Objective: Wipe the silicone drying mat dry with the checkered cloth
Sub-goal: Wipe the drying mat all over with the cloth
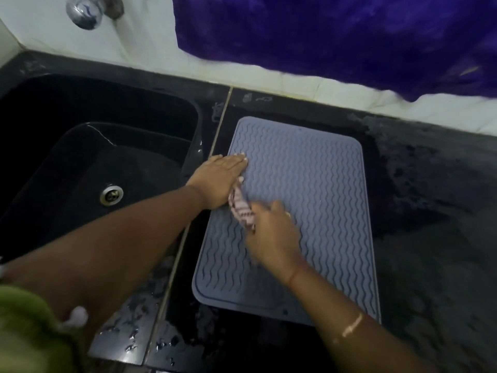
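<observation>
The grey silicone drying mat (317,184) with wavy ridges lies flat on the black counter, right of the sink. My left hand (219,181) rests flat on the mat's left edge, fingers together, with one end of the checkered cloth (242,208) under its palm. The pink and white cloth is bunched into a strip running between both hands. My right hand (274,235), blurred by motion, is closed on the cloth's other end, over the middle left of the mat.
A black sink (80,162) with a metal drain (111,194) sits at the left. The black counter (430,211) around the mat is wet, with drops along the front left. A purple cloth (336,30) hangs on the white wall behind. A chrome tap (84,12) is at top left.
</observation>
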The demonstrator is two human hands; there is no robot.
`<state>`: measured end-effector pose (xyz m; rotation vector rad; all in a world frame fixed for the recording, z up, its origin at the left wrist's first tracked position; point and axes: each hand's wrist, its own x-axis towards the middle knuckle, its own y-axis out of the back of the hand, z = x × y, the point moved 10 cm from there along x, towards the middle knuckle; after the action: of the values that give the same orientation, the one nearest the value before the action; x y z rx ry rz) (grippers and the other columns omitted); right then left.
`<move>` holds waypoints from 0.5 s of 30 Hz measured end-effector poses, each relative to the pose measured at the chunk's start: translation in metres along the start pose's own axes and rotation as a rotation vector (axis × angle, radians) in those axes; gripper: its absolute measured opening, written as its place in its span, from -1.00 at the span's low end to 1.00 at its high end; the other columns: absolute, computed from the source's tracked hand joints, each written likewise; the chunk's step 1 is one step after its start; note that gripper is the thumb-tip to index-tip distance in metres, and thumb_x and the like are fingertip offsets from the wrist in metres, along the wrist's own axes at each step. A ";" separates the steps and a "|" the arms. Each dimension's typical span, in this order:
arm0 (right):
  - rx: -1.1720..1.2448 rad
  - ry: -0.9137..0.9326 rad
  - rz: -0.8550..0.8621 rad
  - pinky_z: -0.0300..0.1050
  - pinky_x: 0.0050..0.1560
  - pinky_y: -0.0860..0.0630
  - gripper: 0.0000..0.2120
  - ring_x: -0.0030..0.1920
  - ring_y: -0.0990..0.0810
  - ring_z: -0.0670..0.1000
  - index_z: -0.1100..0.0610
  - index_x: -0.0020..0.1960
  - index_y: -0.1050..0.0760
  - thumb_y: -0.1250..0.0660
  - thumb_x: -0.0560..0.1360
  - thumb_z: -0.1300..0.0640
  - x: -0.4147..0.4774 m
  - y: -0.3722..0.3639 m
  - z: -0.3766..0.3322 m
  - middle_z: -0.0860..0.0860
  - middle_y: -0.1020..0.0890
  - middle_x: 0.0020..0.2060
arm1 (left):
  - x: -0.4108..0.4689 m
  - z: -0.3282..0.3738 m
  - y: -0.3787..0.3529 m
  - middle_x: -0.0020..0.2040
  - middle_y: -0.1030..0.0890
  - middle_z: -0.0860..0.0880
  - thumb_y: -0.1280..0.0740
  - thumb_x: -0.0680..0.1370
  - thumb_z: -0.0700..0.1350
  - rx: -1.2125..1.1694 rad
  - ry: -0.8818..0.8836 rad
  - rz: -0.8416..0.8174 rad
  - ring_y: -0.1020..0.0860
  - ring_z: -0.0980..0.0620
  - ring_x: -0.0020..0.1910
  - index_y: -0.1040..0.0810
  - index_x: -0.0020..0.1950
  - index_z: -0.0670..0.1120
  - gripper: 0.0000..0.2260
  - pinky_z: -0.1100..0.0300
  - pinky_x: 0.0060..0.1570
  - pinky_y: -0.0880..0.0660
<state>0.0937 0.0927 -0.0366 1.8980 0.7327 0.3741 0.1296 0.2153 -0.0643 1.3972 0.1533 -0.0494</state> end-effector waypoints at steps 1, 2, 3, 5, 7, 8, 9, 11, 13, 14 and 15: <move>-0.005 0.036 -0.020 -0.04 0.00 -0.48 -0.65 0.09 -0.47 0.19 0.10 0.25 -0.43 -0.28 0.46 0.16 -0.009 -0.004 -0.004 0.16 -0.40 0.13 | 0.000 -0.003 0.001 0.55 -0.08 -0.05 0.01 0.64 0.01 0.040 -0.026 -0.027 -0.08 0.03 0.52 -0.04 0.53 -0.11 -0.52 0.07 0.48 0.04; -0.019 0.070 -0.040 -0.05 -0.01 -0.48 -0.65 0.08 -0.46 0.18 0.10 0.23 -0.45 -0.30 0.45 0.16 -0.009 -0.006 -0.006 0.16 -0.41 0.12 | 0.001 -0.005 0.001 0.56 -0.06 -0.04 0.01 0.64 0.00 0.067 -0.038 -0.049 -0.07 0.04 0.52 -0.02 0.54 -0.10 -0.53 0.07 0.48 0.05; -0.043 0.108 -0.046 -0.05 -0.04 -0.47 -0.66 0.07 -0.46 0.18 0.10 0.21 -0.47 -0.33 0.44 0.15 -0.002 -0.007 -0.006 0.16 -0.42 0.10 | 0.001 -0.005 0.002 0.56 -0.04 -0.03 0.02 0.65 -0.01 0.085 -0.048 -0.066 -0.05 0.05 0.52 0.00 0.54 -0.09 -0.53 0.07 0.48 0.06; -0.106 0.164 0.023 -0.01 -0.15 -0.47 -0.65 0.02 -0.48 0.20 0.12 0.16 -0.52 -0.39 0.39 0.17 0.023 -0.002 -0.003 0.20 -0.47 0.01 | 0.003 -0.004 0.001 0.56 -0.01 -0.03 0.02 0.65 -0.01 0.107 -0.066 -0.105 -0.02 0.05 0.53 0.02 0.54 -0.09 -0.52 0.07 0.48 0.08; -0.173 0.142 0.112 0.01 -0.21 -0.47 -0.63 -0.01 -0.49 0.24 0.13 0.18 -0.53 -0.38 0.37 0.20 0.042 0.004 0.000 0.22 -0.48 -0.01 | 0.002 -0.003 -0.002 0.57 0.02 -0.05 -0.01 0.64 0.01 0.113 -0.076 -0.150 0.00 0.05 0.53 0.04 0.54 -0.10 -0.49 0.08 0.48 0.11; -0.192 0.108 0.132 0.03 -0.18 -0.49 -0.63 -0.01 -0.48 0.24 0.12 0.20 -0.52 -0.36 0.38 0.20 0.045 0.003 0.001 0.21 -0.48 0.00 | 0.001 -0.004 -0.004 0.57 0.04 -0.06 -0.02 0.63 0.02 0.109 -0.077 -0.165 0.02 0.05 0.53 0.05 0.54 -0.11 -0.48 0.08 0.48 0.13; -0.189 0.092 0.148 0.06 -0.15 -0.52 -0.62 0.00 -0.48 0.24 0.12 0.20 -0.52 -0.35 0.39 0.21 0.041 0.002 -0.002 0.22 -0.48 0.02 | 0.001 -0.005 -0.005 0.57 0.05 -0.07 -0.01 0.64 0.02 0.104 -0.077 -0.172 0.03 0.05 0.54 0.06 0.54 -0.11 -0.48 0.08 0.48 0.14; -0.153 0.120 0.144 0.11 -0.15 -0.55 -0.62 -0.02 -0.50 0.25 0.12 0.17 -0.54 -0.36 0.36 0.24 0.018 -0.005 -0.012 0.22 -0.50 0.03 | 0.001 -0.004 -0.006 0.57 0.06 -0.08 0.02 0.65 0.01 0.093 -0.077 -0.177 0.05 0.04 0.54 0.08 0.54 -0.13 -0.49 0.07 0.48 0.15; -0.109 0.192 0.106 0.07 -0.17 -0.56 -0.66 -0.01 -0.52 0.21 0.08 0.14 -0.56 -0.35 0.36 0.18 -0.024 -0.015 -0.028 0.17 -0.53 0.05 | 0.001 -0.002 -0.006 0.57 0.08 -0.09 0.04 0.65 -0.01 0.076 -0.070 -0.181 0.07 0.03 0.54 0.10 0.54 -0.14 -0.49 0.05 0.48 0.17; -0.094 0.237 0.083 0.04 -0.19 -0.57 -0.68 -0.02 -0.53 0.17 0.05 0.13 -0.55 -0.30 0.38 0.14 -0.048 -0.020 -0.037 0.13 -0.55 0.04 | 0.001 -0.001 -0.007 0.57 0.09 -0.09 0.04 0.65 0.00 0.053 -0.064 -0.188 0.08 0.02 0.54 0.11 0.54 -0.15 -0.49 0.05 0.48 0.18; -0.073 0.280 0.049 -0.01 -0.24 -0.56 -0.68 -0.06 -0.53 0.14 0.02 0.11 -0.56 -0.24 0.38 0.12 -0.071 -0.022 -0.045 0.10 -0.55 -0.01 | 0.000 0.001 -0.008 0.56 0.11 -0.10 0.05 0.65 0.01 0.016 -0.051 -0.193 0.10 0.01 0.54 0.12 0.54 -0.15 -0.48 0.05 0.48 0.19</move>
<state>0.0074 0.0859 -0.0328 1.8172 0.8450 0.6982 0.1283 0.2131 -0.0718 1.3920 0.2450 -0.2465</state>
